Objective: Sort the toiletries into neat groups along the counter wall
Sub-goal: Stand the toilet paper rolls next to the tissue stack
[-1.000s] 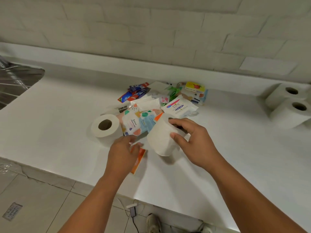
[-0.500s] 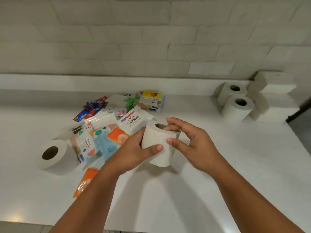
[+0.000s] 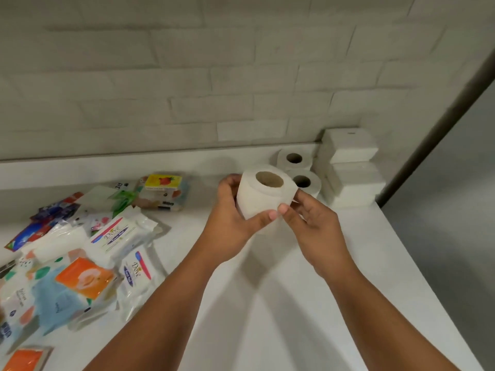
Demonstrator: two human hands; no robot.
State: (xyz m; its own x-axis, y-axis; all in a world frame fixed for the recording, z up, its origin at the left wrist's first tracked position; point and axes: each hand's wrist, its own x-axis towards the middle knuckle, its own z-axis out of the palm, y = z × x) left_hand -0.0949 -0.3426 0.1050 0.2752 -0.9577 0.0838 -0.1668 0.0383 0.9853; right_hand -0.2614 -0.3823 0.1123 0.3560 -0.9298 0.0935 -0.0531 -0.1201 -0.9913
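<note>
The toilet roll [image 3: 263,198] is soft matt paper round a brown cardboard core. Wipe packs [image 3: 117,236] at left are glossy crinkled plastic. The counter [image 3: 308,303] looks smooth, the wall [image 3: 187,76] rough matt painted brick.

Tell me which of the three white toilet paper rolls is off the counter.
The white toilet paper roll gripped between left hand and right hand; the rear roll and front roll stand on the white counter.
</note>
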